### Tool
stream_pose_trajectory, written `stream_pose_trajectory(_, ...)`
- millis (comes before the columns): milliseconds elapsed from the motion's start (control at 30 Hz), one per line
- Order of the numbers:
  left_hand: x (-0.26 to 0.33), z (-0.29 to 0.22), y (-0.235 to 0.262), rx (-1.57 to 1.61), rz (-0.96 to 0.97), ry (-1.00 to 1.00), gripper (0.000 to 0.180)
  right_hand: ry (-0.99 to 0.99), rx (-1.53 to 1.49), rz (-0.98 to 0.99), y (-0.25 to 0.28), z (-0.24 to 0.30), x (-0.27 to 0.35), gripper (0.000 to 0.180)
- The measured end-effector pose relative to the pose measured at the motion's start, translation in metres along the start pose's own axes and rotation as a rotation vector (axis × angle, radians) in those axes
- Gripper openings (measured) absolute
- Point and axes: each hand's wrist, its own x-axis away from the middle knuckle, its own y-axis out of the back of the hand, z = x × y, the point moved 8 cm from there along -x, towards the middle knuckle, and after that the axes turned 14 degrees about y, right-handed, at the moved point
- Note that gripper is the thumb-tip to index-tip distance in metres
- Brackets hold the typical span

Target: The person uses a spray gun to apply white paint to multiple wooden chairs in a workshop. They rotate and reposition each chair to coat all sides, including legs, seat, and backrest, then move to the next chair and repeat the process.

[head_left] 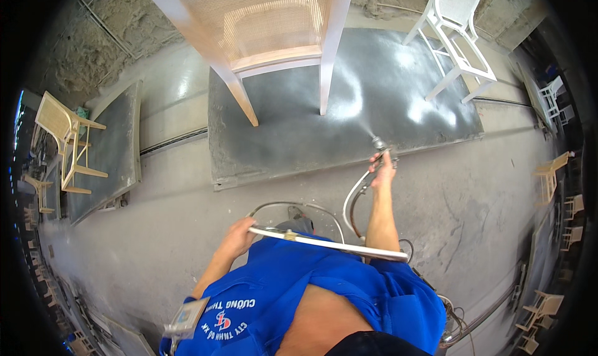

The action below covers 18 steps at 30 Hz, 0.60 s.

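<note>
Grey concrete workshop floor (156, 231) with rough dust-caked walls at the top, and a dark grey raised platform slab (299, 144) lay in the middle. On the slab stood a large pale wooden chair with a woven cane seat (274, 38), near the top left, and a white-painted chair frame (458, 38) stood well apart at the slab's right end. The right hand (381, 169) was stretched forward, fingers clamped around a small metal spray gun (380, 147), which threw a pale mist toward the cane chair's legs. The left hand (238, 236) sat close to the body, fingers wrapped round a whitish hose (324, 244) crossing the blue work shirt. Another slab with a cane chair (62, 138) sat far left; more chairs lined the right edge.
</note>
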Motion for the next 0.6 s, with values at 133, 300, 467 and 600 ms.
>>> stream_pose_trajectory(133, 0.079, 0.056, 0.023, -0.118, 0.011, 0.312, 0.017, -0.061, 0.158, -0.235, 0.026, -0.091, 0.037, 0.018)
stream_pose_trajectory(300, 0.138, 0.089, 0.051, -0.204, 0.075, 0.443, 0.020, -0.063, 0.182, -0.391, 0.012, -0.120, 0.100, 0.013)
stream_pose_trajectory(467, 0.135, 0.128, 0.092, -0.189, 0.045, 0.379, 0.021, 0.118, -0.089, -0.271, -0.048, -0.068, 0.155, 0.020)
stream_pose_trajectory(600, 0.126, 0.173, 0.127, -0.131, -0.001, 0.249, 0.014, 0.405, -0.342, -0.084, -0.121, -0.007, 0.215, 0.045)
